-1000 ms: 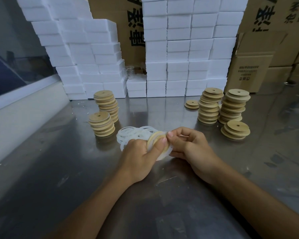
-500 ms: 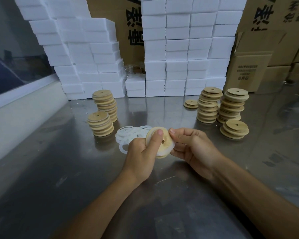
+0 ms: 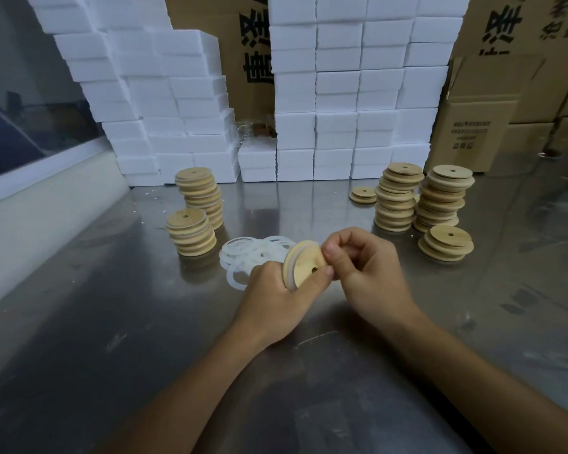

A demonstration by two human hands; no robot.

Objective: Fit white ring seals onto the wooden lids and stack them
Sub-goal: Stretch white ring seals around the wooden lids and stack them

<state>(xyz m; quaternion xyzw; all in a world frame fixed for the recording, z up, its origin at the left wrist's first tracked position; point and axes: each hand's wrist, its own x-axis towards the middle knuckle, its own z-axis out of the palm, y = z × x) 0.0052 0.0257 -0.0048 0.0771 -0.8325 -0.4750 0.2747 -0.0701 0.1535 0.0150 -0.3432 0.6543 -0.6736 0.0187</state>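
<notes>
My left hand [image 3: 273,299] grips a round wooden lid [image 3: 304,262] with a small centre hole, tilted on edge above the steel table [image 3: 112,339]. A white ring seal sits around its stepped rim. My right hand [image 3: 364,270] pinches the lid's right edge with thumb and curled fingers. Behind the hands lies a loose heap of white ring seals [image 3: 253,253]. Two stacks of lids with seals [image 3: 191,232] stand at the left. Bare wooden lids stand in stacks at the right [image 3: 395,198], with a short stack [image 3: 446,242] nearest my right hand.
White foam boxes [image 3: 341,93] are piled high along the table's back edge, with cardboard cartons [image 3: 473,126] behind and to the right. A low pair of lids [image 3: 363,194] lies near the right stacks. A white wall ledge [image 3: 30,204] borders the table's left side.
The lid has turned in my hands, from nearly edge-on a second ago to showing its holed face. Both hands shifted slightly to the right, and the seal now sits on the rim.
</notes>
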